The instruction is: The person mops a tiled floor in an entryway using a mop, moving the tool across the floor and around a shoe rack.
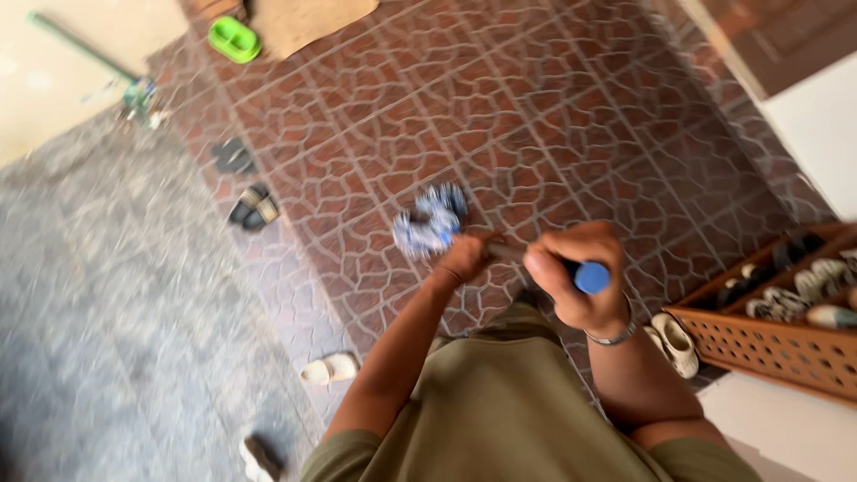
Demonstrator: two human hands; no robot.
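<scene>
Mop handle point(544, 261) gripped in both hands above a red patterned tile floor point(553, 116).

Seen from above, the handle runs roughly level across the person's front, its blue end cap point(591, 278) poking out past the right hand point(576, 277) toward the shoe rack point(786, 339), while the other end points left toward the blue-and-white mop head point(431, 221), which is blurred. The right hand's fingers are wrapped tight around the handle beside the cap; a bracelet point(614, 336) sits on that wrist. The left hand point(464, 259) is closed on the shaft just next to the mop head. Sandals point(253, 206) and a pale slipper point(328, 369) lie scattered on the floor to the left, and a green bowl point(234, 39) rests far off near a mat point(312, 22).
</scene>
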